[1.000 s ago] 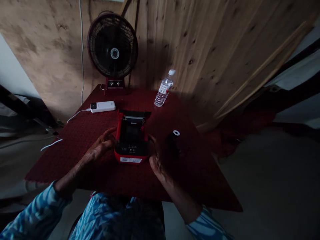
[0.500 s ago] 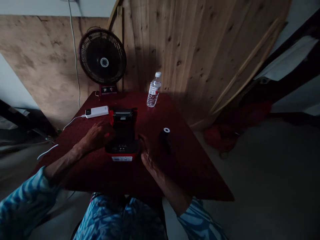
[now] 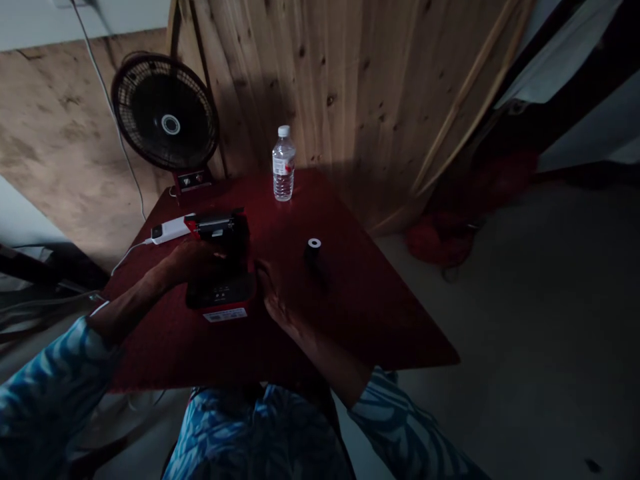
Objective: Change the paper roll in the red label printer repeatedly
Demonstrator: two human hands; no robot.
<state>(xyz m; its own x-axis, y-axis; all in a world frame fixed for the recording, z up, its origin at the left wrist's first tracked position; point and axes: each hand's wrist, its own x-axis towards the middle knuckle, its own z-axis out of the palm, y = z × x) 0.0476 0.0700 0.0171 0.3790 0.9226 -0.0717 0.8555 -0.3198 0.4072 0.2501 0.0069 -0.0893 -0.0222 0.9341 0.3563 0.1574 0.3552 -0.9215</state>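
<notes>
A red and black receipt printer (image 3: pixel 221 291) sits on the dark red table with its lid raised at the back and a white label on its front. My left hand (image 3: pixel 195 260) reaches over the printer's left side, fingers down in the dark opening; their tips are hidden. Against the right wall of the printer, my right hand (image 3: pixel 275 291) is gripping its side, partly lost in shadow. To the right of that hand stands a small roll (image 3: pixel 314 245) with a white ringed end and a dark side.
A white power bank (image 3: pixel 171 230) with a cable lies behind the printer's left side. At the table's back are a fan (image 3: pixel 171 125) and a clear water bottle (image 3: pixel 283 167). Wooden boards stand behind the table (image 3: pixel 360 313). A red bag-like thing (image 3: pixel 437 240) rests on the floor.
The view has shifted, so things on the table appear further left. My left hand has gone deeper into the printer's opening. My right hand stays at the printer's side.
</notes>
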